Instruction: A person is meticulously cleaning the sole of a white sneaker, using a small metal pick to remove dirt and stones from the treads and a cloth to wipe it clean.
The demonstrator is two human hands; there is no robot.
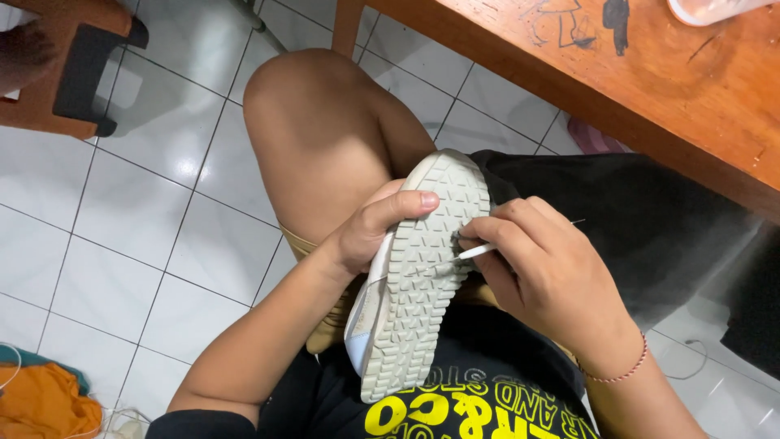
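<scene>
Right hand (pixel 540 272) fingers pinched together on one thin white stick (pixel 474 252), tip against the sole at frame centre. Left hand (pixel 370 232) fingers clamped round one shoe (pixel 418 280), thumb across the tread, sole facing up, held over the lap. One wooden table (pixel 650 89) upper right, one chair (pixel 69 69) upper left, orange cloth (pixel 45 402) lower left, on white tile floor (pixel 146 219).
</scene>
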